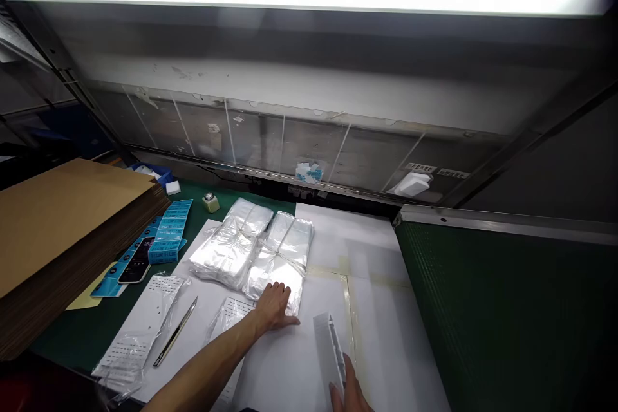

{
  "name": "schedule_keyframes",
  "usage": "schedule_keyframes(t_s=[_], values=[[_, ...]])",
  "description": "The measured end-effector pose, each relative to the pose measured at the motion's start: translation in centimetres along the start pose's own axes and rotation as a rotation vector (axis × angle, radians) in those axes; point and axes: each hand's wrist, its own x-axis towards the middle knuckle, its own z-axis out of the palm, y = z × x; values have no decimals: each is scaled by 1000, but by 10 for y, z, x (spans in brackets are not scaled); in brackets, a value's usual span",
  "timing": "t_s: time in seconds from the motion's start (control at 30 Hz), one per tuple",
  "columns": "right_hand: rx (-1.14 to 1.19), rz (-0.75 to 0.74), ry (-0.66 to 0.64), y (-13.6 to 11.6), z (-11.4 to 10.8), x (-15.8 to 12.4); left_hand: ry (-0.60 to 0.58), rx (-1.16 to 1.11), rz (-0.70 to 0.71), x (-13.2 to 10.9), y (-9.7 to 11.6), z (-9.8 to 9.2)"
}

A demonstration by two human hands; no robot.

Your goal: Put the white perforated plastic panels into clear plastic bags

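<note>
The left hand (pixel 273 309) is resting with its fingers spread on the near end of a tied bundle of clear plastic bags (pixel 282 257), which is lying on a white sheet (pixel 381 335) just beside a second tied bundle (pixel 226 244). The right hand (pixel 348 393) is pinching the lower end of a narrow white strip (pixel 328 351) above the sheet, near the bottom of the view, with the strip's long axis pointing away from the person and leaning slightly left. A craft knife (pixel 174 331) is lying well to the left of the hands.
</note>
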Motion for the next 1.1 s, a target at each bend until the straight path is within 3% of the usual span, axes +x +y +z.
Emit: schedule_keyframes(t_s=[0.17,0.33,0.43,0.57,0.7,0.8,0.93,1.1], values=[[443,247,-108,-25,-39,0,-21,-56,128,-17,-8,-3],[612,288,11,-59,-54,-7,19,-264,74,-22,-13,-4],[653,245,-2,-70,-60,-11,96,-473,-56,-21,-13,-14],[570,110,-83,-79,-66,-11,164,-831,-206,-18,-9,-46],[395,-112,-54,-106,-67,1,129,-1147,-239,-22,5,-83],[331,-211,-31,-138,-66,15,78,-1314,-223,-35,23,-100],[331,-306,-59,-172,-64,18,46,-1464,-226,-59,38,-104],[284,-368,-84,-179,-54,10,157,-1560,-355,-82,40,-88]])
